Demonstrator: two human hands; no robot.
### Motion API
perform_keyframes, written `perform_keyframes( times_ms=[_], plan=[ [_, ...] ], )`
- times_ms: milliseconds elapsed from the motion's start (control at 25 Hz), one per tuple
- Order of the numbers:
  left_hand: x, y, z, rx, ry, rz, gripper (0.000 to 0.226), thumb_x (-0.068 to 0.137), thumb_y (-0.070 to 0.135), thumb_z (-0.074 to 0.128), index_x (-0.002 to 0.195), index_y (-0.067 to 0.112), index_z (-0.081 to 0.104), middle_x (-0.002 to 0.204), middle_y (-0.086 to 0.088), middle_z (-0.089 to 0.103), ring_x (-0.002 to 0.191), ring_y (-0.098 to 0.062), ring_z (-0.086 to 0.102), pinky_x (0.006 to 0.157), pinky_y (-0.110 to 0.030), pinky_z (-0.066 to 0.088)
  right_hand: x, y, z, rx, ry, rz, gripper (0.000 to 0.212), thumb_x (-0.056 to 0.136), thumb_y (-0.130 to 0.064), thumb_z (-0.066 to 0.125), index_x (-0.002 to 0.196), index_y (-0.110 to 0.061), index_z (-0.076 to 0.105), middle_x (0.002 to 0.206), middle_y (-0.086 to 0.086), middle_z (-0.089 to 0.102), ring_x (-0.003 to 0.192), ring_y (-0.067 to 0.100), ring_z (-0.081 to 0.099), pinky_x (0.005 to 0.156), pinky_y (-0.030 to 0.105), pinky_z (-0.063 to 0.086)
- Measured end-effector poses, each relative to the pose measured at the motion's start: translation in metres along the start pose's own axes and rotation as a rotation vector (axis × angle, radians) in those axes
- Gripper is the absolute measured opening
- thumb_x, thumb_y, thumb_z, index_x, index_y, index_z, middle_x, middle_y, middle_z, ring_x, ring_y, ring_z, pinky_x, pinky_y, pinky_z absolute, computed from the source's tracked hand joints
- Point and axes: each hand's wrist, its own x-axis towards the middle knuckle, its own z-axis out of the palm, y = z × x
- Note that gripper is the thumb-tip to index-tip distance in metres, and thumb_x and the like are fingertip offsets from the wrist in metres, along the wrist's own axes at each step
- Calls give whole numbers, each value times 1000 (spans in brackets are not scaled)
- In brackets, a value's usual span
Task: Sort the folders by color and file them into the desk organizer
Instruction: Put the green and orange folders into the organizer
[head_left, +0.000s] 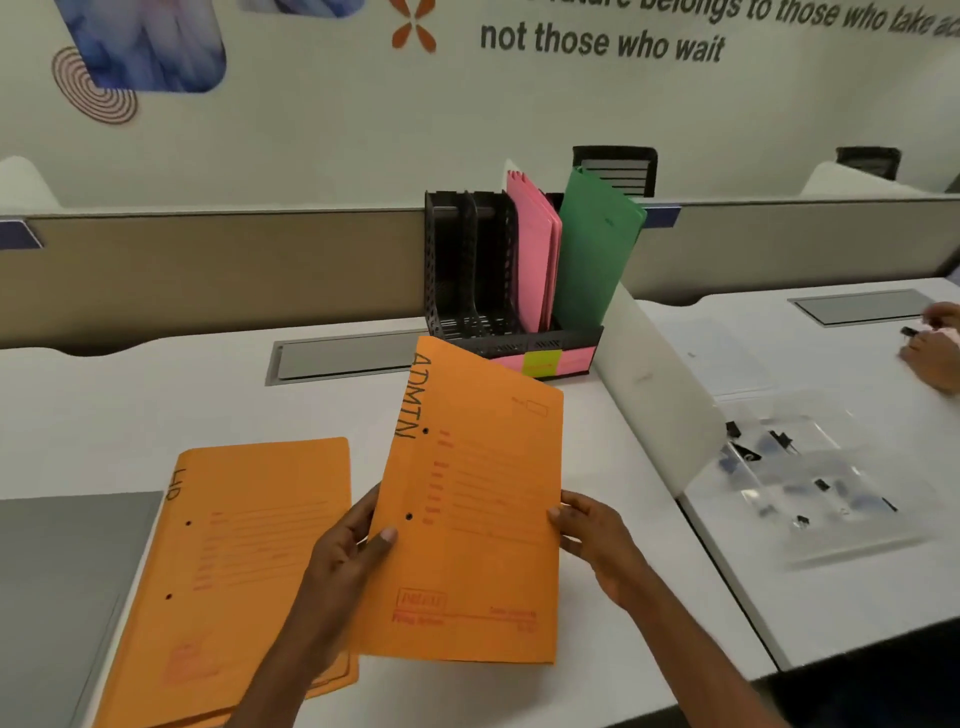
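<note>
At far left, a grey slab (62, 571) ran off frame; identity unclear. Next, the orange stack (244, 545) lay flat on the desk (130, 395), its near corner hidden by a forearm. The left hand (348, 551) pinched the held folder (478, 509) at its left edge, thumb on front, fingers hidden behind. This folder, marked ADMIN, was raised and tilted, just before the organizer (467, 270). The right hand (592, 540) gripped its right edge, digits curled round it. The pink folders (535, 249) and green folder (597, 244) stood in the right slots. The clip bag (810, 483) was blurred. Another person's hands (935, 348) were cut off at right.
</note>
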Motion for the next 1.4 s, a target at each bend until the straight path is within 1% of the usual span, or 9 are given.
perform_keyframes(
  times_ms=[160, 280, 360, 480, 680, 840, 1000, 1160, 1400],
  plan=[
    [30, 17, 16, 171, -5, 77, 49, 94, 34, 64, 139, 50, 54, 133, 11, 69, 114, -19, 71, 83, -39, 63, -23, -51, -45, -34, 50, -89, 33, 81, -26, 82, 112, -19, 75, 109, 11, 78, 105, 27, 75, 83, 32, 63],
    [65, 15, 59, 313, 252, 203, 50, 96, 26, 67, 145, 30, 54, 137, 6, 64, 122, -13, 62, 104, -45, 54, -38, -83, -67, -21, 262, -268, 28, 74, -26, 84, 101, -21, 78, 102, 9, 80, 98, 26, 77, 78, 32, 64],
    [85, 16, 104, 290, 324, 311, 47, 96, 16, 68, 141, 24, 57, 137, 7, 62, 124, -9, 59, 109, -42, 50, -45, -103, -77, 30, 424, -451, 21, 77, -21, 82, 98, -22, 79, 100, 6, 80, 94, 20, 78, 76, 28, 63],
    [107, 17, 183, 324, 122, 418, 50, 96, 17, 68, 143, 27, 54, 142, 13, 56, 131, -5, 53, 110, -39, 49, -43, -130, -87, 32, 634, -684, 11, 87, -15, 78, 95, -22, 79, 97, 0, 81, 89, 17, 78, 77, 26, 63],
    [162, 33, 285, 599, -192, 615, 70, 99, 34, 62, 158, 33, 25, 166, 11, 25, 152, -8, 23, 123, -37, 30, -1, -175, -103, -82, 850, -866, 12, 92, -20, 75, 103, -19, 75, 98, -9, 79, 87, 15, 78, 74, 32, 65],
    [233, 56, 321, 701, -184, 704, 78, 101, 24, 60, 162, 28, 12, 171, 9, 5, 157, -16, 14, 118, -33, 28, 60, -211, -111, -86, 860, -903, 13, 93, -18, 72, 106, -16, 73, 102, -2, 78, 92, 14, 77, 75, 40, 66],
    [302, 68, 322, 724, -88, 700, 76, 102, 10, 55, 162, 29, 11, 171, 3, 8, 154, -23, 23, 111, -28, 35, 127, -238, -111, -180, 842, -906, 10, 94, -15, 71, 104, -13, 71, 100, 0, 76, 92, 13, 75, 77, 42, 65],
    [359, 65, 312, 741, -24, 638, 73, 104, 4, 48, 162, 29, 10, 171, -1, 13, 152, -26, 27, 118, -45, 36, 184, -251, -106, -296, 819, -917, 9, 93, -16, 72, 102, -14, 69, 94, -10, 71, 87, -1, 68, 82, 24, 59],
    [412, 35, 298, 739, 1, 600, 69, 103, 3, 47, 162, 24, 17, 169, -4, 20, 153, -25, 29, 112, -53, 45, 248, -242, -101, -334, 687, -800, 17, 95, -17, 70, 111, -12, 68, 106, -3, 74, 96, 10, 70, 88, 24, 58]
  ],
)
